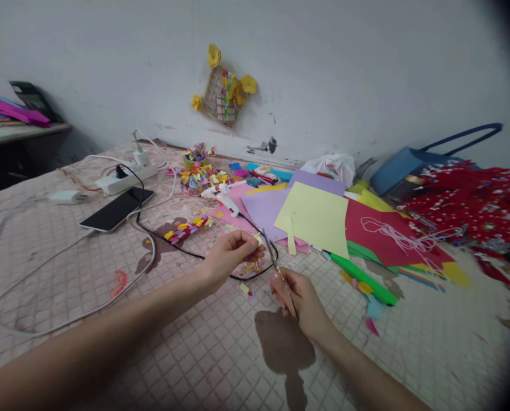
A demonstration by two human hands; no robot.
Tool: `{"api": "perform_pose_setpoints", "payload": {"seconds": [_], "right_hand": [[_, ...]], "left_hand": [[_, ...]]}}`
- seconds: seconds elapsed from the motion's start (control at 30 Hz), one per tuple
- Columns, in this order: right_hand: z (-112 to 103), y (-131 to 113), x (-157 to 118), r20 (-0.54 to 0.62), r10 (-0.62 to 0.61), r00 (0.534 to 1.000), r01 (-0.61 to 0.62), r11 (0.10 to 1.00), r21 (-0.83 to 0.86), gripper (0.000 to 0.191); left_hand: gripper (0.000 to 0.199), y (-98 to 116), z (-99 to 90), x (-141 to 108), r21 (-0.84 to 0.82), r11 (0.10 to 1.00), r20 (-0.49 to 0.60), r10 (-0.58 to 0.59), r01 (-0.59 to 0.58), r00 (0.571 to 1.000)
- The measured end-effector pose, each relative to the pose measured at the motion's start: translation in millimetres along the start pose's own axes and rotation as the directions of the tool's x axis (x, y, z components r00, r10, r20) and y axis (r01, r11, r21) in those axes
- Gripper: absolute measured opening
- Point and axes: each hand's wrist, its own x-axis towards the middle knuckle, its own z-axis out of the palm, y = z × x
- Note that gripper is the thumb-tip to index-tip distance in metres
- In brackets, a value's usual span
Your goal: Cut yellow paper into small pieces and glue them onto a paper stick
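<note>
Scissors (276,264), small thin metal ones, sit in my right hand (300,299), fingers wrapped round the handles, blades angled up toward the tiny pale yellow paper scrap (258,240) that my left hand (229,254) is pinching between thumb and fingertips, above the quilted pink mat (195,354). For a piece this small, I'd say take short snips near the pivot and turn the paper, not the blades.
</note>
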Motion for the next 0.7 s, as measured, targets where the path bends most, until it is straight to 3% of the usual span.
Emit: {"api": "perform_pose_setpoints", "payload": {"seconds": [0.13, 0.27, 0.47, 0.7], "right_hand": [[-10.8, -6.9, 4.4, -0.052, -0.002, 0.999, 0.006, 0.996, 0.089, 0.038], [-18.8, -12.7, 7.3, -0.080, -0.057, 0.995, 0.061, 0.996, 0.057, 0.026], [-17.3, -13.0, 7.5, 0.021, -0.093, 0.995, 0.092, 0.994, 0.067, 0.021], [-17.3, -16.1, 7.0, 0.029, -0.069, 0.997, 0.070, 0.998, -0.006, 0.018]], "left_hand": [[0.024, 3.6, 1.7, -2.0, 0.096, 0.993, 0.101, -0.083, 0.073, 0.991], [0.026, 4.7, 4.6, -5.7, 0.256, 0.963, 0.205, -0.134, 0.079, 0.970], [0.022, 1.4, 5.1, -9.2, 0.404, 0.915, 0.324, -0.143, 0.000, 0.935], [0.021, -1.3, 3.7, -8.5, 0.470, 0.881, 0.318, -0.107, -0.058, 0.942]]}}
